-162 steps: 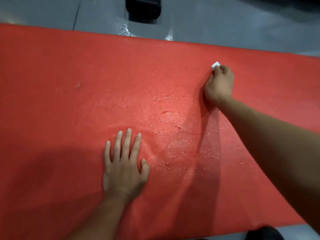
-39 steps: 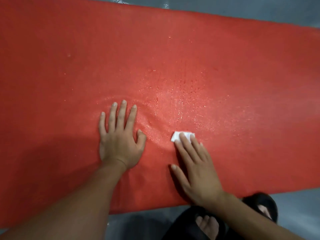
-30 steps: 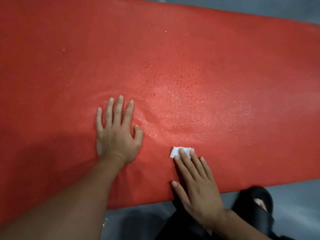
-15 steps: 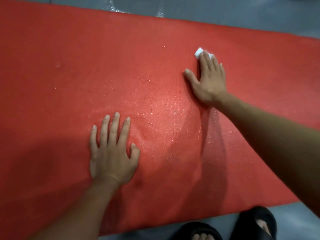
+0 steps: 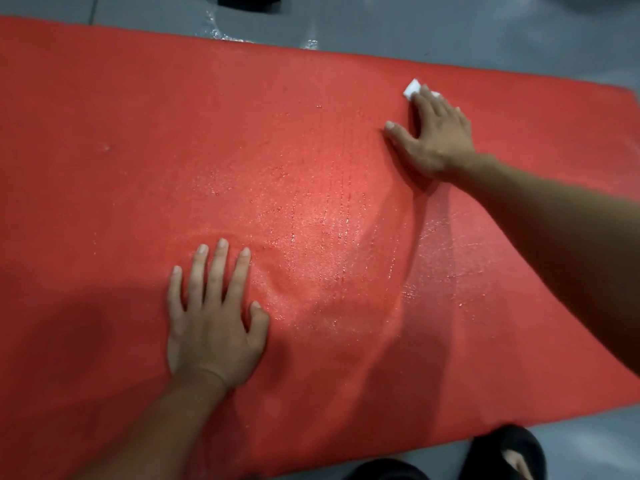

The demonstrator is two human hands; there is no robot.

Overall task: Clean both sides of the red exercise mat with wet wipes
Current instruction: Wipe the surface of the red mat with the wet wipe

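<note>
The red exercise mat [image 5: 138,133] lies flat on the grey floor and fills most of the view. Wet streaks glisten across its middle. My left hand [image 5: 213,323] rests flat on the mat near its front edge, fingers spread, holding nothing. My right hand [image 5: 434,136] reaches to the far right part of the mat, close to its far edge. Its fingers press a small folded white wet wipe [image 5: 412,89] onto the mat, and only a corner of the wipe shows beyond the fingertips.
Grey floor [image 5: 450,26] runs beyond the mat's far edge, with a dark object [image 5: 251,0] at the top and a shiny clear wrapper [image 5: 221,32] beside it. My feet in black sandals [image 5: 502,452] stand at the mat's near right edge.
My right hand has slid the wipe from the mat's near edge up to its far side, then a little further right. My left hand has stayed flat in place.
</note>
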